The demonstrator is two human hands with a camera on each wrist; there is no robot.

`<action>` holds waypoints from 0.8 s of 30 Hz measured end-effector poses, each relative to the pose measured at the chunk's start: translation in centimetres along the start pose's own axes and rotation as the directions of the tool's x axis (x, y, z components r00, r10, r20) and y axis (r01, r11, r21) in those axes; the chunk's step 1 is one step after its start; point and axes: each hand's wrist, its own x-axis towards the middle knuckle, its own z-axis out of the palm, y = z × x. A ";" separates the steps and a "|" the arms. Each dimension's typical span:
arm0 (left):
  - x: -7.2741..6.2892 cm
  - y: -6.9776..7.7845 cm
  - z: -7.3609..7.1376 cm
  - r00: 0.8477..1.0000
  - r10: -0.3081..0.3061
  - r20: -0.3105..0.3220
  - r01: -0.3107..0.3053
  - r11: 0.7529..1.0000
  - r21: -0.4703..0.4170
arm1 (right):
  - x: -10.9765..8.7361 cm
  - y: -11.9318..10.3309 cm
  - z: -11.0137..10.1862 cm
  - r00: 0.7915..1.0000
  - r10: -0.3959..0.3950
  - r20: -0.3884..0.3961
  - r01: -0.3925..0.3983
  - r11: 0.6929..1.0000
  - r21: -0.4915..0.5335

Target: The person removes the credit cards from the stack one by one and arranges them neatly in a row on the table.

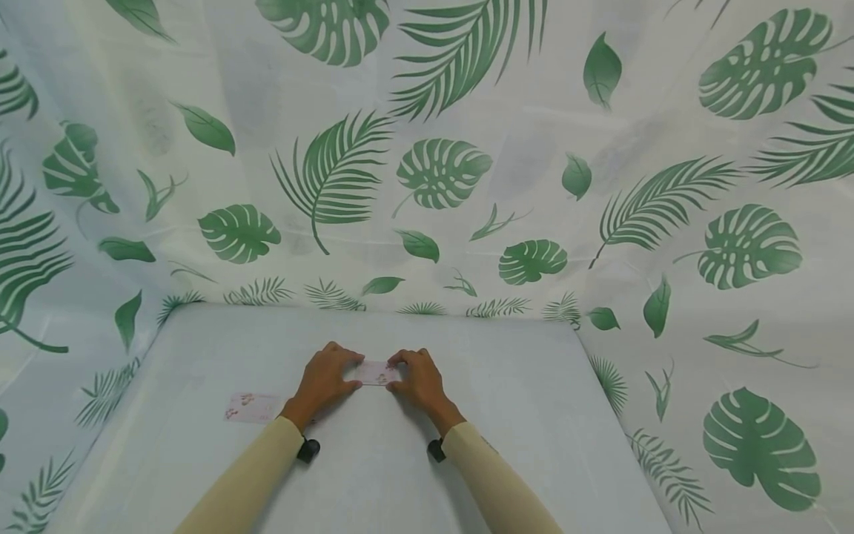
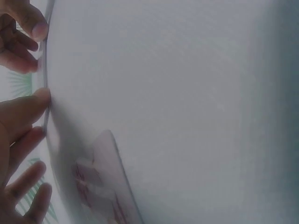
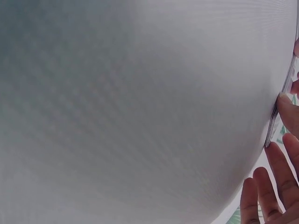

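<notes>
Left hand [image 1: 327, 378]: holds the left end of a pink floral card [image 1: 376, 374] in a narrow pinch; thumb at the near edge, fingers at the far edge;
Right hand [image 1: 422, 380]: pinches the right end, equally narrow;
Pink floral card: between both hands, at the white table's [image 1: 507, 371] far half; its edge looks layered from the right wrist;
Second card [image 1: 250, 408]: lies flat beside the left forearm;
Backdrop [image 1: 520, 170]: pale sheeting printed with green leaves.
</notes>
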 end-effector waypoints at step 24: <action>0.1 0.1 -1.0 1.000 -0.011 -0.008 0.011 1.000 0.012 | 0.1 -0.8 -0.4 0.997 0.075 0.013 -0.076 0.997 0.025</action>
